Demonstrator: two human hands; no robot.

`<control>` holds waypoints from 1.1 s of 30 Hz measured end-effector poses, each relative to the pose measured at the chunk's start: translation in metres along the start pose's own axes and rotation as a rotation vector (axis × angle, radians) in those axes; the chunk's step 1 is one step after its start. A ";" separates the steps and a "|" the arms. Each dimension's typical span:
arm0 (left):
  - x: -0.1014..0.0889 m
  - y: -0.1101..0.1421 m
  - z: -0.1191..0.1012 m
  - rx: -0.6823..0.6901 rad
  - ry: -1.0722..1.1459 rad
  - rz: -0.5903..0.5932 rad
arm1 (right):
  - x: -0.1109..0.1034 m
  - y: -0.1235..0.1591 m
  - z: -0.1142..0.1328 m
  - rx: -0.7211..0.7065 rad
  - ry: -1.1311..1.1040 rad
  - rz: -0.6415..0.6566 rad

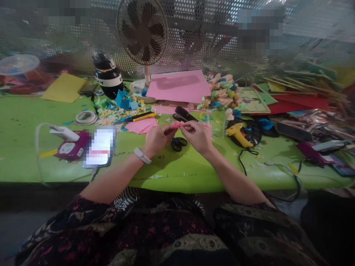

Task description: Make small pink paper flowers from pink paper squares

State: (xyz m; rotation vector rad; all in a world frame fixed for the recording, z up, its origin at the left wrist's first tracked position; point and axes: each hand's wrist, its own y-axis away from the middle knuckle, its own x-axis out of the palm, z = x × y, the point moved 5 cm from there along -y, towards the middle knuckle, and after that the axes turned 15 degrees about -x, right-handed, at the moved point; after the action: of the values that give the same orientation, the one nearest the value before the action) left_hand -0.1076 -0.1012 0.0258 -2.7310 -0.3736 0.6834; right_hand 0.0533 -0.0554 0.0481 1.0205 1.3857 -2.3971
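OK so, going by the black-handled scissors (pixel 179 139) on the bright green surface (pixel 163 162): the little folded bit of bright pink paper (pixel 176 125) is held up just past them, between both hands. Fingers of the left hand (pixel 158 138) are pinched narrow on one side, those of the right hand (pixel 199 136) on the other. Flat pink paper pieces (pixel 140 126) lie left of the scissors, a yellow plastic glue gun (pixel 238 135) well to their right.
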 end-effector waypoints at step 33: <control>0.004 0.000 0.003 0.045 0.015 0.020 | -0.002 -0.001 0.003 -0.020 0.012 0.022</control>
State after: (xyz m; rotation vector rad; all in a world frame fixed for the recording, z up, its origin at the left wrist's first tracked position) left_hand -0.1056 -0.0993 0.0216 -2.6991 -0.3240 0.6681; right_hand 0.0525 -0.0574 0.0510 1.0421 1.3918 -2.3604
